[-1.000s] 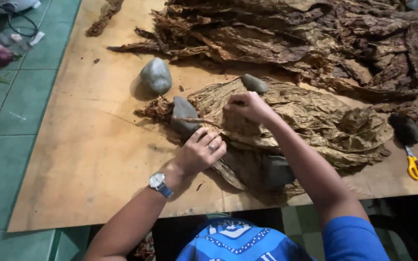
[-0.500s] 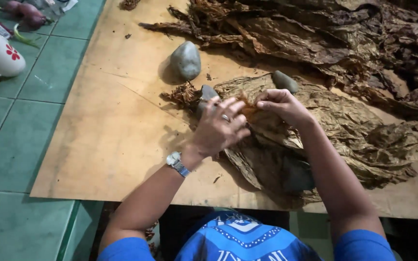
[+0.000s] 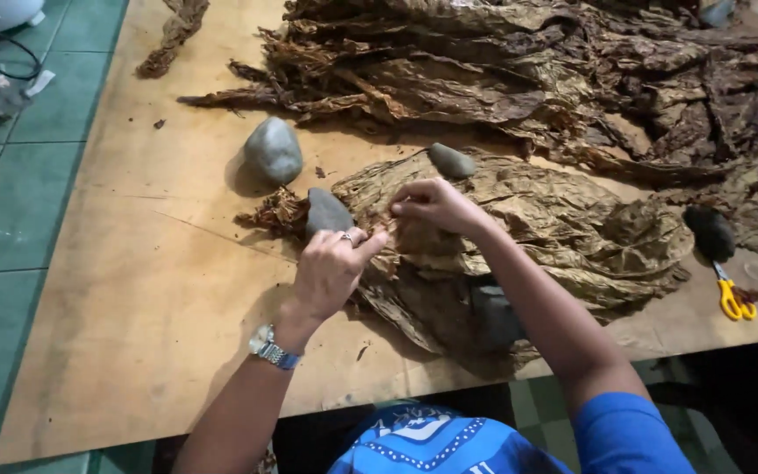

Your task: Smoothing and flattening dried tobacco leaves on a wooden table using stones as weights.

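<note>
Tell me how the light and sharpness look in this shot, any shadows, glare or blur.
Head view: soft, even light, no harsh glare on the board; a faint shadow lies left of the big stone and under the left hand; both hands, the right hand too, and the leaves are fairly sharp; the far right corner falls darker; the scissors look slightly soft.

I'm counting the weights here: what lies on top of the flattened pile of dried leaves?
On the flattened leaf pile rest three grey stones and both hands. What lies beneath the leaves is covered.
</note>
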